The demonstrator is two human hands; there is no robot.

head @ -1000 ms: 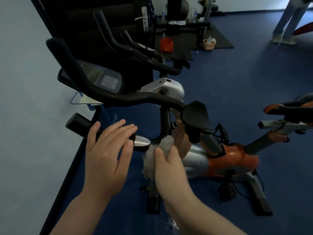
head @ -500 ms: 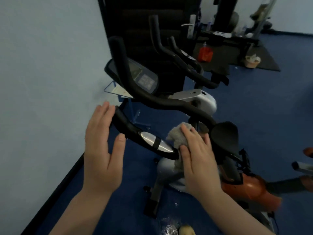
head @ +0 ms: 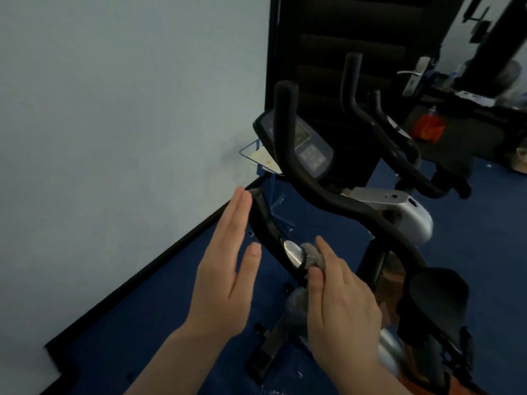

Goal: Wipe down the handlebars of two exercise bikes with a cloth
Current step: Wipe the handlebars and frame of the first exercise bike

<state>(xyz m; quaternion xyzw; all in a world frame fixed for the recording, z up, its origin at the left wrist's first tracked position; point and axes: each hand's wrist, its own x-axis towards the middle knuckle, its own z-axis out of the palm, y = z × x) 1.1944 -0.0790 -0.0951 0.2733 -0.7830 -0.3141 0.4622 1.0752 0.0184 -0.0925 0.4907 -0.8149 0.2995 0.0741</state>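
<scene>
The near bike's black handlebar [head: 336,203] curves across the middle, and its lower left grip [head: 266,223] carries a silver pulse sensor [head: 292,252]. My right hand [head: 340,300] presses a grey fluffy cloth [head: 312,255] against that grip just right of the sensor. My left hand [head: 228,266] is flat and open, fingers together, beside the grip's left end, holding nothing. A console [head: 308,149] sits behind the bar. The second bike's handlebar [head: 390,143] stands farther back on the right.
A pale wall [head: 114,109] with a dark skirting runs close on the left. A black saddle [head: 439,292] sits at right, a dark door [head: 342,38] behind the bikes, blue floor [head: 156,323] below. A red bag [head: 429,128] lies far back.
The view has swung left and closer to the wall. My right hand has slid the cloth up the lower grip to the silver sensor. My left hand stays open beside the grip.
</scene>
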